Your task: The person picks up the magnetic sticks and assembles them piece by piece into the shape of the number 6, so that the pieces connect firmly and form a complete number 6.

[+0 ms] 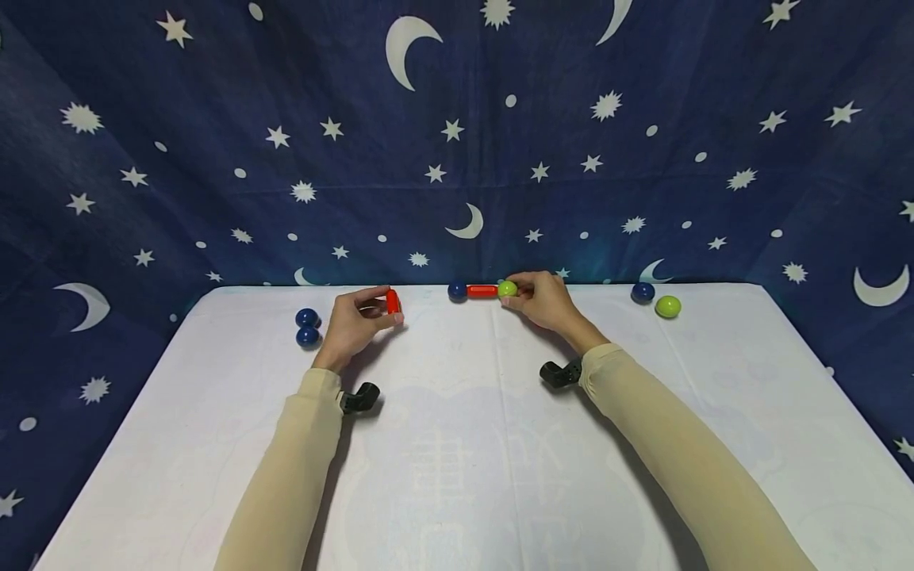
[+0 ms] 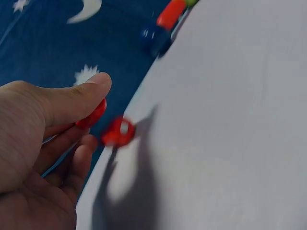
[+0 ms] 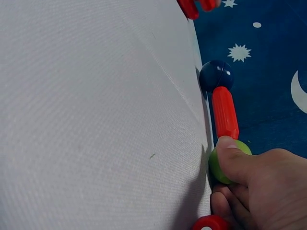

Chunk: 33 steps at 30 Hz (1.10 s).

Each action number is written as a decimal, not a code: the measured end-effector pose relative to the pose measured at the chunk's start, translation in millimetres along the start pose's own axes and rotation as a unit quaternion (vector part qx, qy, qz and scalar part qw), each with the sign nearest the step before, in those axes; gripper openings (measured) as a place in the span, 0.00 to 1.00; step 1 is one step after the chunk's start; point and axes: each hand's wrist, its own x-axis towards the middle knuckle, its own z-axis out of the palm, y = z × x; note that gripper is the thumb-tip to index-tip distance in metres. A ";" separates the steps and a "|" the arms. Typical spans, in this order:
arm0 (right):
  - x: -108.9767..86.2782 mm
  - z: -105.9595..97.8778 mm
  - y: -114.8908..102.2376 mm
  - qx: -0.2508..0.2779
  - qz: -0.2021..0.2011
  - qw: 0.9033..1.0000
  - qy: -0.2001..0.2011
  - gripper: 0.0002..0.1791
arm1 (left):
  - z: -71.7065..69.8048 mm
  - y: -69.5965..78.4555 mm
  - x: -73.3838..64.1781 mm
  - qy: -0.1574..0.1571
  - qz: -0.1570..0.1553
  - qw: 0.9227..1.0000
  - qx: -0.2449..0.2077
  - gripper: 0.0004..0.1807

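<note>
My left hand (image 1: 360,321) pinches a red rod (image 2: 93,115) between thumb and fingers, over the table's far left part. A second red rod (image 2: 117,132) with a pale end shows just beyond its fingertips; I cannot tell whether it touches them. My right hand (image 1: 546,301) pinches a green ball (image 1: 508,289) at the far edge. That ball meets one end of a red rod (image 1: 482,291), whose other end meets a dark blue ball (image 1: 457,292); the three lie in a row. Below the right fingers another red piece (image 3: 211,223) with a pale end is partly visible.
Two dark blue balls (image 1: 308,327) sit together left of the left hand. Farther right are a blue ball (image 1: 643,293) and a green ball (image 1: 668,307). A star-patterned cloth (image 1: 457,159) hangs behind the white table (image 1: 457,476).
</note>
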 end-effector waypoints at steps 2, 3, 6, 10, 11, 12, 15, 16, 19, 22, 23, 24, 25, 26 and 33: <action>-0.2 -0.3 -0.4 -0.001 0.001 1.000 0.000 0.23 | 6.9 6.2 -1.1 -0.007 0.012 1.000 -0.015 0.34; -0.2 -0.4 -0.4 -0.001 0.001 1.000 0.000 0.23 | 11.1 9.1 -1.4 -0.012 0.017 1.000 -0.021 0.34; -0.1 -0.6 -0.4 -0.001 0.001 1.000 0.001 0.23 | 26.3 17.6 -2.3 -0.028 0.025 0.999 -0.027 0.33; 0.2 -0.5 0.3 0.000 -0.003 1.000 0.002 0.23 | 47.9 24.6 -1.8 -0.050 0.040 0.998 -0.015 0.33; 0.2 -0.3 0.3 0.001 -0.002 1.000 0.001 0.23 | 52.9 26.0 -1.6 -0.056 0.042 0.998 -0.011 0.33; 0.1 -0.2 0.4 0.001 -0.003 1.000 0.001 0.23 | 57.7 27.0 -1.3 -0.060 0.045 0.997 -0.007 0.33; -0.5 0.0 0.2 0.001 0.000 1.000 0.002 0.23 | 69.8 30.1 -0.2 -0.065 0.048 0.997 0.001 0.33; -0.7 0.1 0.0 0.000 0.001 1.000 0.002 0.23 | 73.0 31.1 0.0 -0.064 0.048 0.997 0.005 0.34; -0.7 0.7 -0.1 -0.002 0.004 1.000 0.003 0.23 | 80.2 32.9 0.9 -0.056 0.051 0.997 0.008 0.34; 0.0 2.0 0.7 -0.005 0.005 1.000 0.004 0.23 | 84.2 34.2 1.2 -0.047 0.054 0.997 0.011 0.33; 0.2 2.3 0.9 -0.005 0.006 1.000 0.005 0.23 | 85.1 34.3 1.3 -0.045 0.054 0.997 0.010 0.33; 0.5 2.8 1.2 -0.005 0.005 1.000 0.006 0.23 | 85.7 34.6 1.2 -0.043 0.054 0.998 0.010 0.33; 0.5 3.0 1.4 -0.005 0.005 1.000 0.007 0.23 | 86.3 34.7 1.2 -0.041 0.053 0.998 0.011 0.32; 0.6 3.1 1.6 -0.005 0.004 1.000 0.008 0.23 | 86.8 34.8 1.3 -0.038 0.051 0.998 0.010 0.32; -0.6 2.4 0.9 -0.005 0.001 1.000 0.009 0.22 | 89.4 34.6 1.7 -0.025 0.034 0.999 0.016 0.33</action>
